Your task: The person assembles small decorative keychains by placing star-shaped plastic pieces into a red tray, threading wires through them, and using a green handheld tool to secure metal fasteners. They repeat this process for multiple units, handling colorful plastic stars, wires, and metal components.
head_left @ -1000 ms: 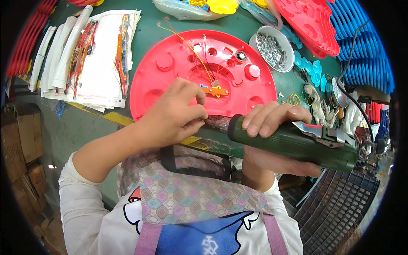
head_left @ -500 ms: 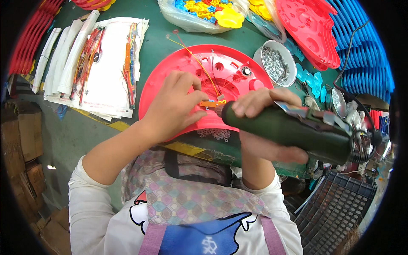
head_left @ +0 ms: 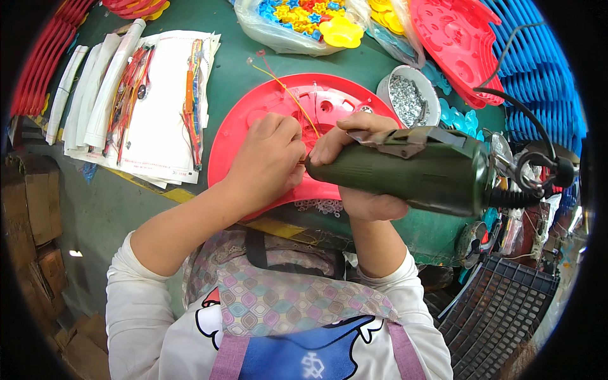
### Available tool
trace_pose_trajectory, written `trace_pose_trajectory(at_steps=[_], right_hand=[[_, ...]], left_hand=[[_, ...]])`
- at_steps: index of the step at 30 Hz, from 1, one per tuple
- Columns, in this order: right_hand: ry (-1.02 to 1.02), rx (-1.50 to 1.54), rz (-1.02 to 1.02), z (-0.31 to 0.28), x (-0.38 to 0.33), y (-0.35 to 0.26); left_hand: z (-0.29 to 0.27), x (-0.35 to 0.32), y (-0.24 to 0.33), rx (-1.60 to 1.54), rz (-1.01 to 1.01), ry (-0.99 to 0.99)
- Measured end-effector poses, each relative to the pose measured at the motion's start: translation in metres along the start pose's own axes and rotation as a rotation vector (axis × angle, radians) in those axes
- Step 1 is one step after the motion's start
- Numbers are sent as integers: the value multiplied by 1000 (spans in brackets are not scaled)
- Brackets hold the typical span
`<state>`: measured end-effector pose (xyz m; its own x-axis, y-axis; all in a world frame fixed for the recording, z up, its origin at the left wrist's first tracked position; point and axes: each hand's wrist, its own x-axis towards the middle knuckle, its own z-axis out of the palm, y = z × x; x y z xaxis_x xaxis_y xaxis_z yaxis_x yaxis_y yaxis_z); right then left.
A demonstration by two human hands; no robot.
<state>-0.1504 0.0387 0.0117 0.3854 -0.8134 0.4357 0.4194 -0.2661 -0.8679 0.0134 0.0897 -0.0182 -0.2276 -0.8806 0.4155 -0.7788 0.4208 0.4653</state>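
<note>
Over pink panel (head_left: pixel 233 140), green driver (head_left: pixel 408 171) crosswise, pointing left, right grip (head_left: pixel 372 204) around it, left grip (head_left: pixel 271 156) unclear

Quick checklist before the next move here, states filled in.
1. Green power tool gripped in the right hand: ok.
2. Left hand clear of the tool's front end: not ok, fingers right beside it.
3. Tool tip properly placed: cannot tell, hidden at the fingers.
4. Red panel on the table: ok.
5. Yellow wire clear of the hands: cannot tell, lower end hidden.
6. Bowl of metal parts upright: ok.
</note>
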Motion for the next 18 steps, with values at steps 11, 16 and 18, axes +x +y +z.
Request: trace_pose_trajectory(at_steps=[11,16,18], right_hand=[[719,-214,-468,-132,7,-70],[722,-255,-455,-149,34,-56],[725,-370,-401,-145,47,-39]], left_hand=[[-34,42,-1,-44,50,-159],[18,133,8,-197,240,-27],[55,167,7,-235,295,0]])
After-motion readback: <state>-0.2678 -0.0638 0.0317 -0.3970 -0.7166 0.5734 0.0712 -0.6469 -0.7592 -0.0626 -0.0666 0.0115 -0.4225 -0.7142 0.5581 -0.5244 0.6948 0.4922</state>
